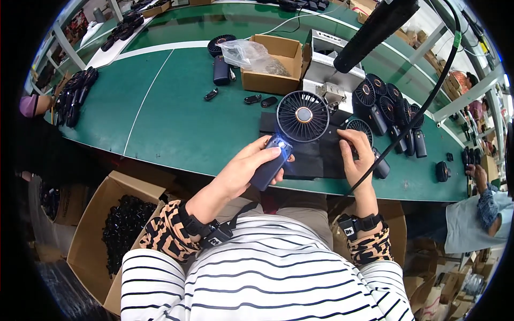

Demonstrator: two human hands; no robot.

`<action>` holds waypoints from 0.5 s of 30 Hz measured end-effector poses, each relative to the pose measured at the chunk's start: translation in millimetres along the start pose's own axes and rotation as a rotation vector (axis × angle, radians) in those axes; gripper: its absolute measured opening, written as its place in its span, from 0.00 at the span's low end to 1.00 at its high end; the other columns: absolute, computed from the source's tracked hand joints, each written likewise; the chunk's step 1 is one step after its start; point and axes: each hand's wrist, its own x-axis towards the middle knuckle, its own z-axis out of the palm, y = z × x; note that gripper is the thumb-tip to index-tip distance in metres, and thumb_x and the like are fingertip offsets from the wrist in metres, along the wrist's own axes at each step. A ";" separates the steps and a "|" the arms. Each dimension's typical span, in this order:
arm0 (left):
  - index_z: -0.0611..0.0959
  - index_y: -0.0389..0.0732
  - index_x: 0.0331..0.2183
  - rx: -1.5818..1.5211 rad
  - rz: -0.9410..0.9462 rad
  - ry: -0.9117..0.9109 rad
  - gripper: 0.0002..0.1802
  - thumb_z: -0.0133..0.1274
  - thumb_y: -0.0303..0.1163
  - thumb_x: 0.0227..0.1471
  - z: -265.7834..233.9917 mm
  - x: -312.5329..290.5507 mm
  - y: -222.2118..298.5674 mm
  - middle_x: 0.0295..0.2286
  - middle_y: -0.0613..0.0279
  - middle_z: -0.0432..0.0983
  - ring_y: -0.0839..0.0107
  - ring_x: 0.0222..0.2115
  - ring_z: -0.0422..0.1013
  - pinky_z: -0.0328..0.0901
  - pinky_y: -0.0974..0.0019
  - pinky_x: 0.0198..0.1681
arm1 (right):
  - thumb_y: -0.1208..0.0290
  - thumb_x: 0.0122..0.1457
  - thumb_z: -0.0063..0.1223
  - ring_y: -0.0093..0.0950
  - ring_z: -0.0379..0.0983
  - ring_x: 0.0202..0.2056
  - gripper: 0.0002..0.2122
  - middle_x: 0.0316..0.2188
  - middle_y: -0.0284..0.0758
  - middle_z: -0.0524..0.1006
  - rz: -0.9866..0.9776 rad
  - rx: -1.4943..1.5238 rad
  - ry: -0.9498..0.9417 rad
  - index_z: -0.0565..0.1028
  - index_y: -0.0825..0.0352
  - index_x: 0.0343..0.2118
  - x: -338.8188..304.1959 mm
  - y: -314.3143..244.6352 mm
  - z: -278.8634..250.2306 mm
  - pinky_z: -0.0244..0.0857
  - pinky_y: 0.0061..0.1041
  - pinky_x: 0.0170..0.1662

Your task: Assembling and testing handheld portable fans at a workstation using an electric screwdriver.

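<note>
My left hand [243, 167] is closed around the dark blue handle of a handheld fan [266, 170], with the thumb on its front near a bright bluish light. The fan's round black head, with a copper-ringed hub [303, 114], points away from me over a black mat [321, 158]. My right hand [357, 155] is just right of the mat, with thumb and forefinger apart and nothing visible between them. It partly covers a second handheld fan [381, 165], whose head shows beyond the fingers. Whether the hand touches that fan, I cannot tell.
Beyond the mat are a cardboard box [271, 80] with a plastic bag and a metal fixture [333, 93]. A thick black tube [375, 35] and a cable overhang the green bench [182, 117]. More fans [388, 104] cluster right. A carton of small black parts [128, 224] is lower left.
</note>
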 end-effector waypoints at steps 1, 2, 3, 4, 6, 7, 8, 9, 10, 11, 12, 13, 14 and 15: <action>0.69 0.35 0.48 -0.001 -0.001 -0.002 0.19 0.43 0.38 0.62 0.5 0.4 -0.2 0.39 0.54 0.75 0.74 0.27 0.72 0.68 0.71 0.30 | 0.79 0.56 0.53 0.35 0.72 0.40 0.09 0.37 0.39 0.76 -0.001 -0.002 0.005 0.78 0.67 0.40 -0.3 0.1 -0.5 0.66 0.28 0.45; 0.69 0.35 0.47 0.035 0.012 -0.004 0.18 0.44 0.37 0.61 0.2 0.1 -0.1 0.38 0.55 0.75 0.75 0.27 0.72 0.68 0.72 0.30 | 0.79 0.56 0.53 0.36 0.72 0.40 0.08 0.37 0.39 0.76 -0.004 -0.001 0.009 0.78 0.67 0.39 -0.1 0.3 0.3 0.65 0.29 0.46; 0.70 0.35 0.47 0.070 0.025 -0.007 0.18 0.45 0.36 0.60 0.1 -0.2 -0.2 0.37 0.55 0.75 0.75 0.27 0.72 0.68 0.72 0.29 | 0.79 0.56 0.53 0.36 0.72 0.40 0.08 0.37 0.39 0.76 -0.004 0.000 0.008 0.78 0.67 0.39 -0.1 0.8 0.9 0.65 0.29 0.46; 0.70 0.35 0.47 0.070 0.024 -0.005 0.18 0.45 0.36 0.60 0.1 -0.4 -1.0 0.37 0.55 0.75 0.75 0.27 0.72 0.68 0.72 0.29 | 0.79 0.56 0.53 0.35 0.72 0.40 0.08 0.36 0.39 0.76 -0.015 0.005 0.014 0.78 0.67 0.39 0.0 1.5 1.4 0.65 0.29 0.46; 0.70 0.35 0.46 0.063 0.044 0.009 0.17 0.45 0.37 0.61 0.6 -0.5 -3.4 0.37 0.56 0.75 0.75 0.27 0.72 0.68 0.73 0.29 | 0.80 0.56 0.53 0.35 0.72 0.40 0.08 0.36 0.38 0.76 -0.024 0.008 0.020 0.78 0.67 0.39 -0.3 1.7 1.2 0.65 0.29 0.46; 0.70 0.35 0.46 0.064 0.043 0.009 0.17 0.45 0.37 0.61 0.9 -0.6 -3.2 0.37 0.56 0.75 0.75 0.27 0.72 0.68 0.73 0.29 | 0.80 0.56 0.53 0.35 0.72 0.40 0.08 0.36 0.38 0.77 -0.033 0.011 0.024 0.78 0.67 0.39 -0.3 1.7 1.0 0.65 0.28 0.46; 0.70 0.35 0.46 0.032 0.039 0.025 0.17 0.44 0.38 0.62 0.9 -0.3 -2.7 0.37 0.56 0.75 0.75 0.27 0.72 0.68 0.72 0.29 | 0.80 0.55 0.54 0.35 0.72 0.39 0.08 0.36 0.38 0.77 -0.042 0.016 0.028 0.78 0.67 0.38 -0.1 2.1 1.1 0.65 0.28 0.46; 0.70 0.36 0.46 0.000 0.034 0.041 0.17 0.43 0.39 0.63 0.8 -0.1 -2.3 0.37 0.56 0.75 0.75 0.27 0.72 0.68 0.72 0.30 | 0.80 0.55 0.54 0.35 0.72 0.39 0.08 0.36 0.38 0.77 -0.041 0.017 0.028 0.78 0.67 0.38 -0.2 2.7 1.6 0.65 0.28 0.46; 0.70 0.36 0.46 0.001 0.034 0.042 0.17 0.43 0.39 0.63 0.3 -0.3 -2.2 0.37 0.56 0.75 0.75 0.27 0.72 0.68 0.72 0.30 | 0.81 0.55 0.54 0.35 0.72 0.39 0.08 0.36 0.38 0.77 -0.050 0.015 0.031 0.79 0.67 0.38 -0.4 3.6 2.3 0.65 0.28 0.45; 0.71 0.35 0.45 -0.046 0.039 0.033 0.19 0.42 0.42 0.64 -0.4 -0.1 -2.3 0.36 0.57 0.75 0.75 0.27 0.72 0.69 0.72 0.30 | 0.81 0.55 0.54 0.35 0.72 0.39 0.08 0.36 0.38 0.77 -0.059 0.012 0.035 0.79 0.68 0.37 -0.6 4.5 2.7 0.65 0.28 0.45; 0.72 0.35 0.44 -0.093 0.044 0.025 0.20 0.40 0.44 0.65 -1.0 0.2 -2.5 0.35 0.59 0.76 0.76 0.26 0.72 0.69 0.72 0.31 | 0.81 0.55 0.54 0.35 0.72 0.39 0.08 0.36 0.38 0.77 -0.058 0.012 0.036 0.79 0.68 0.37 -0.7 5.3 2.8 0.65 0.28 0.45; 0.72 0.35 0.44 -0.093 0.044 0.024 0.20 0.40 0.44 0.65 -1.6 0.6 -3.0 0.35 0.59 0.76 0.76 0.26 0.72 0.69 0.72 0.31 | 0.81 0.55 0.54 0.35 0.72 0.39 0.08 0.36 0.38 0.77 -0.067 0.007 0.039 0.79 0.68 0.37 -0.9 6.1 2.9 0.65 0.28 0.45; 0.73 0.34 0.44 -0.100 0.027 0.023 0.23 0.38 0.46 0.65 -2.1 0.7 -3.6 0.34 0.58 0.76 0.76 0.26 0.72 0.70 0.72 0.31 | 0.81 0.55 0.54 0.35 0.72 0.38 0.08 0.36 0.38 0.77 -0.077 0.002 0.042 0.79 0.67 0.37 -0.8 6.4 3.0 0.65 0.28 0.44; 0.74 0.33 0.44 -0.107 0.011 0.022 0.26 0.35 0.48 0.66 -2.7 1.0 -4.4 0.33 0.58 0.76 0.75 0.26 0.73 0.70 0.72 0.32 | 0.81 0.55 0.54 0.35 0.72 0.38 0.08 0.36 0.38 0.77 -0.077 0.003 0.042 0.79 0.67 0.37 -0.4 6.5 3.2 0.65 0.28 0.44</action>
